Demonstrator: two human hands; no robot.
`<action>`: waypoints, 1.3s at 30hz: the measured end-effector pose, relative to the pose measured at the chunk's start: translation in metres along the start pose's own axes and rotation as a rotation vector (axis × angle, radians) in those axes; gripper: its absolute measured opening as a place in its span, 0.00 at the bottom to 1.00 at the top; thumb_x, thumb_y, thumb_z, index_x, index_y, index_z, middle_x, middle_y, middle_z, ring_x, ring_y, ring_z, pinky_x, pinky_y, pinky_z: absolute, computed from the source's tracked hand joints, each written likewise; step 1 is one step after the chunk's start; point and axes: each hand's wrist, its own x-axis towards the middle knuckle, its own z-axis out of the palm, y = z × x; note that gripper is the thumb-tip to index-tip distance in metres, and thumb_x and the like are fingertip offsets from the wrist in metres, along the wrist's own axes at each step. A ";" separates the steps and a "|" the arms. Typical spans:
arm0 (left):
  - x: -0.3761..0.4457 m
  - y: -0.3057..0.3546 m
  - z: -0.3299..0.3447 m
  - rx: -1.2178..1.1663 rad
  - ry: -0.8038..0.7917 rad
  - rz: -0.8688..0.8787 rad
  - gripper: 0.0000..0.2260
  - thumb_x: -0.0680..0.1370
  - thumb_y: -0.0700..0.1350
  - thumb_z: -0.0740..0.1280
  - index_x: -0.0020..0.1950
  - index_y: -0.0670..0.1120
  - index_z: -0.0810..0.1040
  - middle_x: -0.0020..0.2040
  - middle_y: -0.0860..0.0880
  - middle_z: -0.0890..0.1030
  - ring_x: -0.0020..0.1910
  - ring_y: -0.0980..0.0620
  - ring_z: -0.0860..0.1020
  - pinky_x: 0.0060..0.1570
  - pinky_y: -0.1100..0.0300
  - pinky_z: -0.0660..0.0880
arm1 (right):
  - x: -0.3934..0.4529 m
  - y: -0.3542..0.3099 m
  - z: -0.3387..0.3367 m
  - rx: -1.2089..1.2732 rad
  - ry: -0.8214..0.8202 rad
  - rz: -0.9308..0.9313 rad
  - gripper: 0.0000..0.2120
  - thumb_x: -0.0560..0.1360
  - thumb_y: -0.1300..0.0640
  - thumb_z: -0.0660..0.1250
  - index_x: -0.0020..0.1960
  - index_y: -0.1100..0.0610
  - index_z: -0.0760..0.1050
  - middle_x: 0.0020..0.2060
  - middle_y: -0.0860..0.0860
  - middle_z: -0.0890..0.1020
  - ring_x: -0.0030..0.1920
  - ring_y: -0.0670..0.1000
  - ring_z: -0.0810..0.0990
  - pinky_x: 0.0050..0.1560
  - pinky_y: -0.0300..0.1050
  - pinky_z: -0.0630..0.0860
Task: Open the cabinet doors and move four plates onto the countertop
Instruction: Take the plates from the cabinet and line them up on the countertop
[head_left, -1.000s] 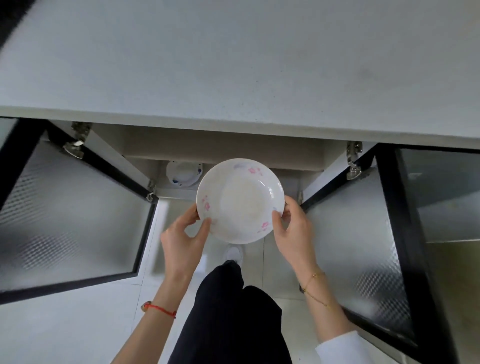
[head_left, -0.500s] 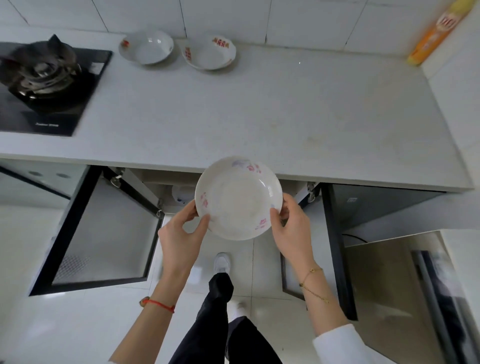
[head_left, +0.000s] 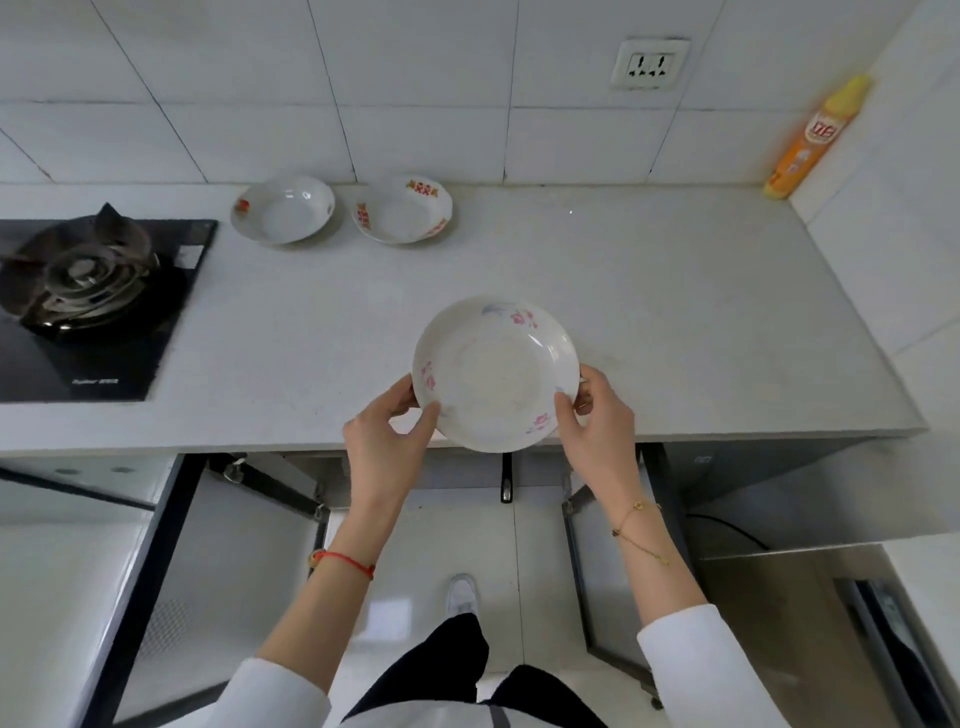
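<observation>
A white plate with pink flowers (head_left: 496, 371) hangs over the front edge of the countertop (head_left: 675, 322). My left hand (head_left: 387, 439) grips its left rim and my right hand (head_left: 597, 421) grips its right rim. Two more white plates with red marks stand at the back of the countertop, one on the left (head_left: 283, 208) and one on the right (head_left: 402, 208). Below the counter both cabinet doors are swung open, the left door (head_left: 208, 582) and the right door (head_left: 608, 571). The cabinet's inside is hidden from here.
A black gas hob (head_left: 83, 306) with its burner fills the counter's left end. An orange and yellow bottle (head_left: 810, 140) stands in the back right corner under a wall socket (head_left: 649, 65). A steel appliance (head_left: 810, 623) sits low on the right.
Both hands have lifted the flowered plate from in front of the open cabinet up over the countertop's edge. The view has risen from the cabinet to the whole counter.
</observation>
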 end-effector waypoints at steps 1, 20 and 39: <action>0.010 0.003 0.002 -0.002 -0.013 0.002 0.15 0.73 0.45 0.72 0.58 0.56 0.82 0.44 0.71 0.81 0.48 0.65 0.80 0.49 0.79 0.70 | 0.009 -0.001 0.000 -0.006 0.015 0.002 0.13 0.77 0.59 0.63 0.62 0.55 0.72 0.42 0.48 0.77 0.42 0.46 0.75 0.47 0.39 0.73; 0.166 0.038 0.104 0.047 -0.098 0.007 0.15 0.73 0.42 0.72 0.59 0.50 0.82 0.44 0.65 0.80 0.44 0.68 0.79 0.47 0.82 0.69 | 0.180 0.034 -0.009 -0.015 0.055 0.036 0.12 0.77 0.58 0.65 0.60 0.56 0.73 0.39 0.44 0.77 0.40 0.40 0.75 0.39 0.22 0.69; 0.327 0.029 0.202 0.083 0.015 -0.128 0.15 0.74 0.39 0.72 0.60 0.46 0.81 0.45 0.56 0.82 0.42 0.59 0.79 0.45 0.78 0.71 | 0.402 0.077 0.037 -0.045 -0.187 0.039 0.09 0.76 0.59 0.63 0.56 0.58 0.73 0.41 0.49 0.79 0.41 0.49 0.77 0.39 0.36 0.70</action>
